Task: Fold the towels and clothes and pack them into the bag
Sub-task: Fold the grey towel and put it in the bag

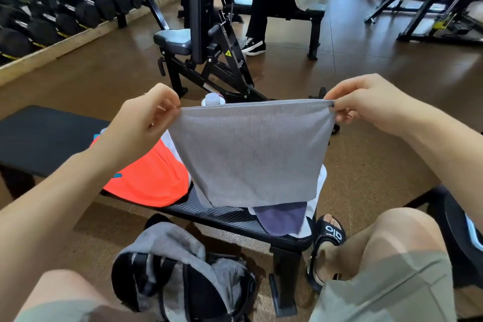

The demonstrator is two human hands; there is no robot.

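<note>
A grey towel (251,151) hangs stretched in the air above the black bench (39,138). My left hand (142,119) pinches its upper left corner and my right hand (366,102) pinches its upper right corner. Under the towel lie an orange garment (146,175), a purple cloth (283,218) and a white cloth (317,191) on the bench. A grey and black bag (180,274) stands on the floor between my knees, in front of the bench.
A water bottle's cap (212,99) shows just behind the towel's top edge. A gym machine with a padded seat (175,40) stands beyond the bench. A person sits on another bench (308,12) farther back. A dumbbell rack (52,8) fills the left.
</note>
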